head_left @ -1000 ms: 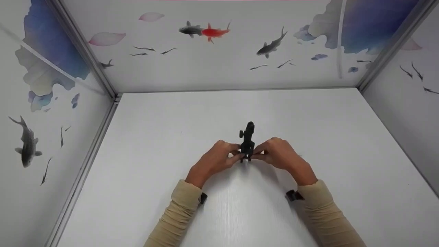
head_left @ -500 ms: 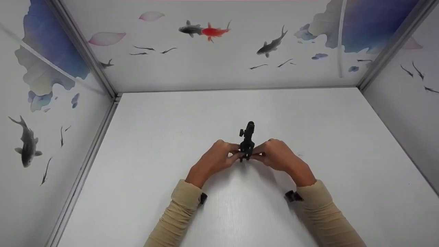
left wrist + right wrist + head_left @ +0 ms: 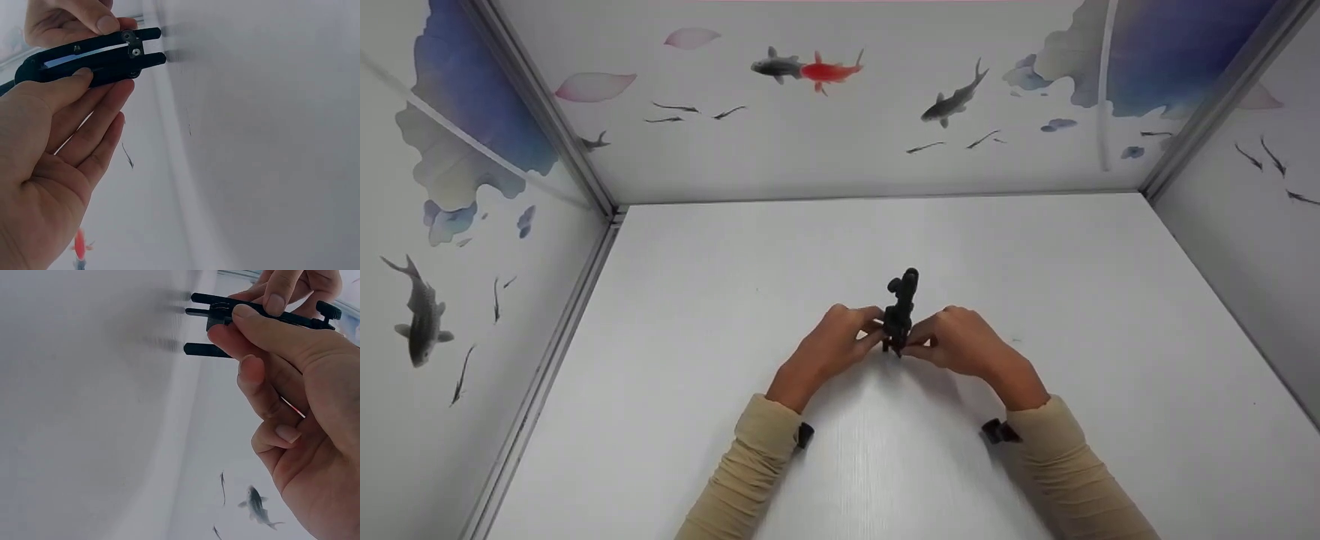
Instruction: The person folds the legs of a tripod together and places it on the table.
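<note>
A black mini tripod [image 3: 901, 307] stands near the middle of the white table, its legs downward. My left hand [image 3: 836, 339] pinches it from the left between thumb and fingers, and my right hand [image 3: 964, 341] pinches its lower part from the right. In the left wrist view the tripod [image 3: 107, 67] shows two leg ends and a small metal plate with screws. Seen from the right wrist, three dark prongs of the tripod [image 3: 208, 350] point at the tabletop, and a ridged knob [image 3: 328, 310] sticks out at its other end. Fingers partly cover its middle.
The white tabletop [image 3: 697, 300] is bounded by a back wall [image 3: 840, 150] and side walls printed with fish and leaves. Grey metal rails [image 3: 540, 382] run along the left edge. A small black wrist device [image 3: 1001, 431] sits at each cuff.
The tripod has turned slightly, and its knob now sits nearer the upper part. My right hand has shifted a little to the left; my left hand is almost unmoved.
</note>
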`<act>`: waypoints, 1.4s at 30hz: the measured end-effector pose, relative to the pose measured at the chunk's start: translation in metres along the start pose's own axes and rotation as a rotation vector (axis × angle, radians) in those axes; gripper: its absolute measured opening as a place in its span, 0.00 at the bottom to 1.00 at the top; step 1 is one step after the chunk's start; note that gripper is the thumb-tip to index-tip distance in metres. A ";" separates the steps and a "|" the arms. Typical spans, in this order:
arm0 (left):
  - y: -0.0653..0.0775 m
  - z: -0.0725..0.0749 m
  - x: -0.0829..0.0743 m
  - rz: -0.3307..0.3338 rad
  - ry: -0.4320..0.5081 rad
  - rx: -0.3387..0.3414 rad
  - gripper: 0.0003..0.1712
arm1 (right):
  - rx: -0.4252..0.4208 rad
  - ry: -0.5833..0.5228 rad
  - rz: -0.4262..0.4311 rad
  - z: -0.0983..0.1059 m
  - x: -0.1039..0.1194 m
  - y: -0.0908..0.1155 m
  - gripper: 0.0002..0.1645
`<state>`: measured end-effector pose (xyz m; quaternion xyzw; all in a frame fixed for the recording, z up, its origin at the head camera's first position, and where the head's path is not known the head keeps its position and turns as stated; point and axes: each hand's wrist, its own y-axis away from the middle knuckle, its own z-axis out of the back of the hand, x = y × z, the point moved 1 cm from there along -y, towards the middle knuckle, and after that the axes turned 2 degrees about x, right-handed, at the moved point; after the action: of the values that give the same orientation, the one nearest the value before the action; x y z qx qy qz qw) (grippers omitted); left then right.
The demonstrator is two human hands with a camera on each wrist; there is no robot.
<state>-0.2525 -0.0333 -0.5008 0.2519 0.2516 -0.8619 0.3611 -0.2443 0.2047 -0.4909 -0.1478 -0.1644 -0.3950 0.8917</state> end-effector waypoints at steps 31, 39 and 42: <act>0.001 -0.003 -0.012 0.044 0.004 -0.038 0.21 | -0.043 -0.005 -0.186 0.007 -0.006 0.000 0.08; 0.001 -0.008 -0.017 0.077 -0.085 -0.077 0.19 | -0.044 -0.082 -0.191 0.002 -0.007 -0.001 0.10; 0.001 -0.009 -0.019 0.082 -0.091 -0.092 0.18 | -0.049 -0.080 -0.186 0.000 -0.007 -0.001 0.09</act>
<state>-0.2376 -0.0191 -0.4966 0.2056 0.2636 -0.8445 0.4184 -0.2496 0.2082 -0.4936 -0.1693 -0.2033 -0.4737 0.8400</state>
